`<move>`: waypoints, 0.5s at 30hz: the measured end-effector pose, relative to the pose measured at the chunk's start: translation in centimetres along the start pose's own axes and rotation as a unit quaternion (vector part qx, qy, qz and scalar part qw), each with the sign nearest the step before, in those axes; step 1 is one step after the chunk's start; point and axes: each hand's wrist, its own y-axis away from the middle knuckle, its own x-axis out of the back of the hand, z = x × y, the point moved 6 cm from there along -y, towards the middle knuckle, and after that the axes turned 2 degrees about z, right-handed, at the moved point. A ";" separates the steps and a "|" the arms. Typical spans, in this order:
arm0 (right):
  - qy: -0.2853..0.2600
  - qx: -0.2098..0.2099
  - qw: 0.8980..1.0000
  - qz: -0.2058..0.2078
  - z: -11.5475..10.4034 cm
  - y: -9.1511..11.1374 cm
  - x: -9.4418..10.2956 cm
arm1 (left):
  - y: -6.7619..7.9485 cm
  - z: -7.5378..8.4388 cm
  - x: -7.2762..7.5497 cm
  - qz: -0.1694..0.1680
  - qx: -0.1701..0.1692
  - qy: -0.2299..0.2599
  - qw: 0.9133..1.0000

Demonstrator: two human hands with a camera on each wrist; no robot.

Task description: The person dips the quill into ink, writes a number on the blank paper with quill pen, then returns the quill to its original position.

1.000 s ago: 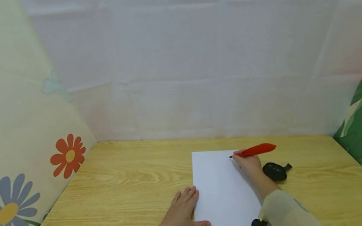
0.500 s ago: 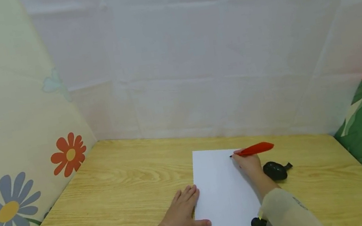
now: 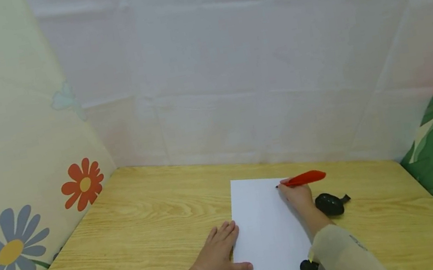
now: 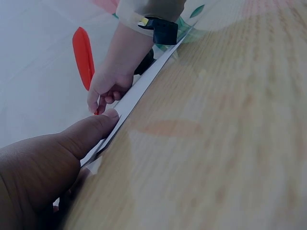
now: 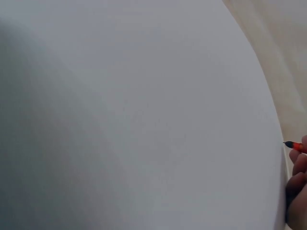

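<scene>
A red feather-shaped pen [image 3: 305, 178] is pinched in my right hand [image 3: 298, 195] near the upper right of a white sheet of paper [image 3: 266, 227]. Its dark tip points left, right at the paper in the head view; the right wrist view shows the pen tip [image 5: 289, 144] at the far right side. No marks show on the sheet. My left hand [image 3: 219, 256] lies flat at the sheet's left edge, fingers spread, its thumb over the paper. In the left wrist view that thumb [image 4: 93, 132] rests along the paper's near edge.
A glossy black oval object with a short stem [image 3: 330, 204] sits on the wooden table [image 3: 149, 222], just right of my right forearm. A black wrist camera [image 3: 309, 269] overlaps the sheet's lower right corner. A pale cloth wall [image 3: 208, 84] stands behind the table.
The pen's feather end has shifted slightly left while its tip stays near the same spot. My left hand holds its place on the paper.
</scene>
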 end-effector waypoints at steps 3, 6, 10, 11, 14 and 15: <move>0.005 0.004 1.000 0.002 0.0 0.0 0.0 | 0.0 0.0 0.0 0.000 0.000 0.001 1.000; 0.008 0.010 1.000 0.005 0.0 0.0 0.1 | 0.0 0.0 0.0 0.000 0.000 0.001 1.000; 0.010 0.020 1.000 0.003 -0.2 0.1 0.0 | 0.0 0.0 0.0 -0.001 0.000 0.001 1.000; 0.010 0.023 1.000 0.003 -0.2 0.2 0.0 | 0.0 0.0 0.0 -0.001 0.000 0.002 1.000; 0.005 0.025 1.000 -0.001 -0.3 0.2 -0.1 | 0.0 -0.1 -0.1 -0.003 0.001 0.004 1.000; 0.004 0.025 1.000 -0.001 -0.4 0.3 -0.1 | 0.0 -0.1 -0.1 -0.003 0.002 0.005 1.000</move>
